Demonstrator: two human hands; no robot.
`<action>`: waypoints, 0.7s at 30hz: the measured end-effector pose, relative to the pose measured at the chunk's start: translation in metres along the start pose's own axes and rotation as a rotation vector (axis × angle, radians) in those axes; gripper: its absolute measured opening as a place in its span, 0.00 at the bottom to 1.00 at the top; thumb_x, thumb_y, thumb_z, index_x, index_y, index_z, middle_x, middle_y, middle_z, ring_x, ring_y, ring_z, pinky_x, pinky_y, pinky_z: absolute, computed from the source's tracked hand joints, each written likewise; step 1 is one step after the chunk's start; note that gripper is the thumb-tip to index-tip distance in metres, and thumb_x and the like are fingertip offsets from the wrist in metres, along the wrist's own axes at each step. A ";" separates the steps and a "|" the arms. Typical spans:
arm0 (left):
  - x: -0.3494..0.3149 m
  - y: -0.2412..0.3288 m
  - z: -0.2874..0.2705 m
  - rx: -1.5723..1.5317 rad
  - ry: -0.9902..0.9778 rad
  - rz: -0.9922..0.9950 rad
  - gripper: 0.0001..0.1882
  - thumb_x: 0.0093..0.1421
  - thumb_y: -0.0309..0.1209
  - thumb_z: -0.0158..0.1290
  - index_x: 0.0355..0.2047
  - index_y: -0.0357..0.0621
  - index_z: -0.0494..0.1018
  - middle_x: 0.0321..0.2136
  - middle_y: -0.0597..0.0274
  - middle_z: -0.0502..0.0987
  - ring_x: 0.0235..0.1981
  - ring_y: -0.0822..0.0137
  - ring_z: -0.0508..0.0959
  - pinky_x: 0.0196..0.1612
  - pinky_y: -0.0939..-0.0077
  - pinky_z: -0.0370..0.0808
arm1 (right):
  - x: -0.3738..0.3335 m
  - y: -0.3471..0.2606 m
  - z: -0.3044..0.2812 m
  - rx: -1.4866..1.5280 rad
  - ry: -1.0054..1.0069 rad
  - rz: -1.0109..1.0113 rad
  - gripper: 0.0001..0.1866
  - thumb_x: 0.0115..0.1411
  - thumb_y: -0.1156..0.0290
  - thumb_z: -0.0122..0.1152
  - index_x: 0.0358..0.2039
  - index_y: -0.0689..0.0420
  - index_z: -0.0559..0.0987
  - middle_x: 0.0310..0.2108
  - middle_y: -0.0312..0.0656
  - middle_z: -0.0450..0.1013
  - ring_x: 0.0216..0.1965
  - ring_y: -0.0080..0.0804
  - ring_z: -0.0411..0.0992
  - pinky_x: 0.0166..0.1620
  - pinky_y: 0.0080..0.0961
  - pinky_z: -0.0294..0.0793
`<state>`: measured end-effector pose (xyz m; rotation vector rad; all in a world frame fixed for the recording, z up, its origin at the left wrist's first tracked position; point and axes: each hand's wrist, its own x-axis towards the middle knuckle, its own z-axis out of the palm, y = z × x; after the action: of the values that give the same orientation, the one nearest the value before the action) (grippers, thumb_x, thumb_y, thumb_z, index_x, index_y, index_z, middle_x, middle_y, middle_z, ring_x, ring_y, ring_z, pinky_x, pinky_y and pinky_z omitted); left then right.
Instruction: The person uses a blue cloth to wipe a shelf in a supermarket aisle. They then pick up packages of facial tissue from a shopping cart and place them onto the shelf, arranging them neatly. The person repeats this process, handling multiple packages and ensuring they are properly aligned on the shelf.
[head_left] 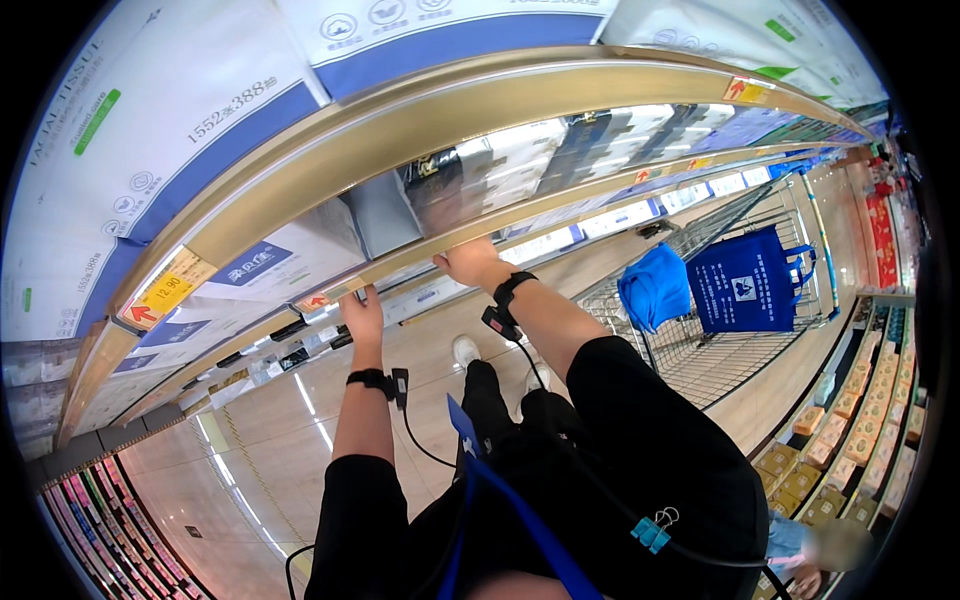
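Both my hands are at the front rail of a store shelf (405, 252). My left hand (362, 312) is closed at the rail's lower edge, its fingertips against it, beside an orange arrow tag. Further right, my right hand (468, 262) meets the same rail with its thumb showing; the rail hides its other fingers. Behind the rail stand white-and-blue tissue packs (270, 262), a grey gap (383, 215) and dark and white wrapped packs (520, 160). Black bands with small cabled devices circle both my wrists.
A wire shopping cart (690, 370) stands to the right, holding a blue tote bag (745, 283) and a folded blue bag (654, 287). Large tissue packs (180, 110) fill the upper shelf. Boxed goods (850, 420) line a display at right; another person (800, 550) is at lower right.
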<state>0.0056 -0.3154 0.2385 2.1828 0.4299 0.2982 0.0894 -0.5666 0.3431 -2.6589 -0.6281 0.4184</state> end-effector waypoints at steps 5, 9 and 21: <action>-0.038 0.011 -0.012 -0.138 0.022 -0.023 0.31 0.58 0.27 0.57 0.60 0.39 0.58 0.51 0.48 0.64 0.48 0.56 0.71 0.40 0.71 0.76 | -0.018 -0.005 0.027 -0.075 0.156 -0.147 0.31 0.57 0.50 0.63 0.56 0.54 0.72 0.54 0.48 0.69 0.59 0.50 0.63 0.63 0.52 0.55; -0.054 0.025 -0.013 -0.195 -0.043 -0.078 0.33 0.56 0.22 0.56 0.60 0.42 0.55 0.54 0.47 0.59 0.50 0.58 0.70 0.41 0.73 0.81 | -0.029 -0.017 0.038 -0.193 0.185 -0.316 0.39 0.53 0.56 0.67 0.63 0.54 0.65 0.62 0.45 0.61 0.64 0.48 0.57 0.66 0.55 0.46; -0.068 -0.008 -0.010 -0.423 -0.114 -0.324 0.40 0.52 0.18 0.57 0.60 0.40 0.45 0.46 0.50 0.66 0.43 0.63 0.74 0.39 0.71 0.80 | -0.031 -0.031 0.068 -0.134 0.002 -0.366 0.23 0.52 0.63 0.64 0.48 0.55 0.72 0.40 0.48 0.74 0.39 0.45 0.75 0.42 0.39 0.73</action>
<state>-0.0613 -0.3310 0.2346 1.6774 0.5890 0.0750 0.0270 -0.5360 0.3023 -2.5850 -1.1524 0.2763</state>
